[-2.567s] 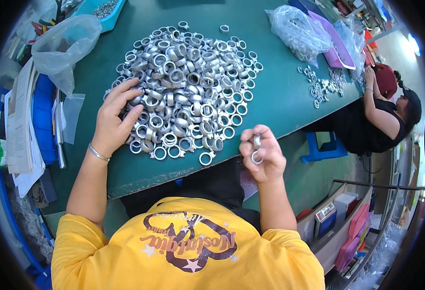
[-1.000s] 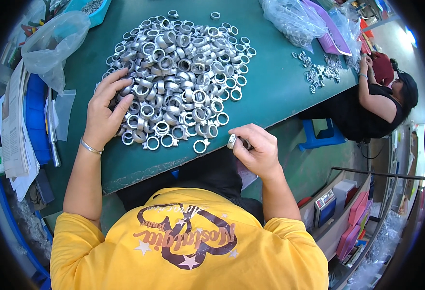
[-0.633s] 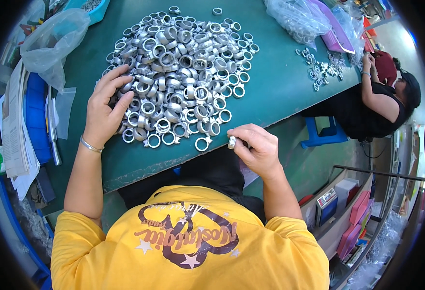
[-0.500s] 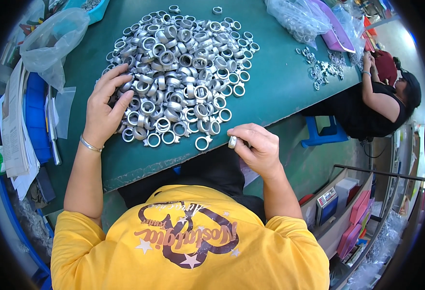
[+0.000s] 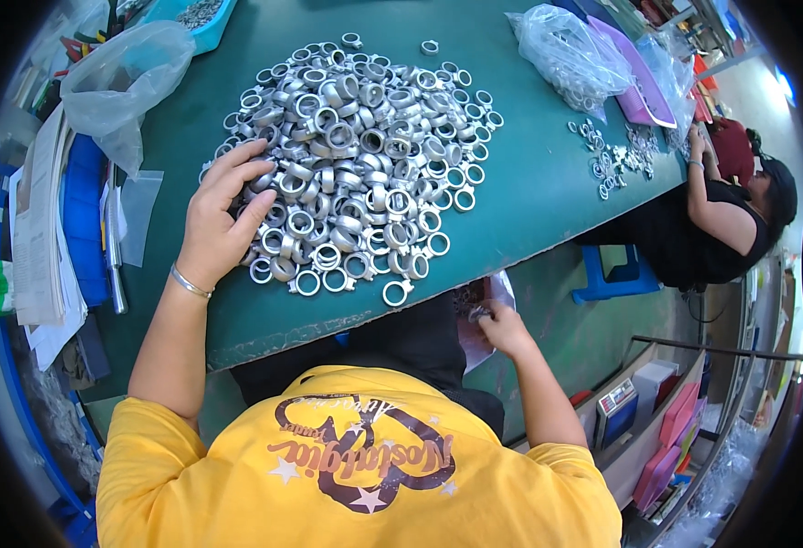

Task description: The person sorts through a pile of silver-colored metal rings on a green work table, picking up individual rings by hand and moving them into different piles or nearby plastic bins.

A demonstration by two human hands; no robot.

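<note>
Rings (image 5: 356,178): mid-frame, facing every way, axes mixed.
My left hand (image 5: 215,225): fingers loosely spread against them.
My right hand (image 5: 506,330): right of centre, can't tell grip.
Turquoise tray (image 5: 211,37): upper left, metal bits (image 5: 199,15).

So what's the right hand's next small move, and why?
I'd probably loosen the grip of the right hand: it hangs at a pale container past the edge of the table, apparently holding a metal piece, while the left hand is at the ring pile.

A yellow T-shirt (image 5: 356,457) with white stars (image 5: 367,500) is worn with black trousers (image 5: 401,340) and a silvery bangle (image 5: 188,281).
</note>
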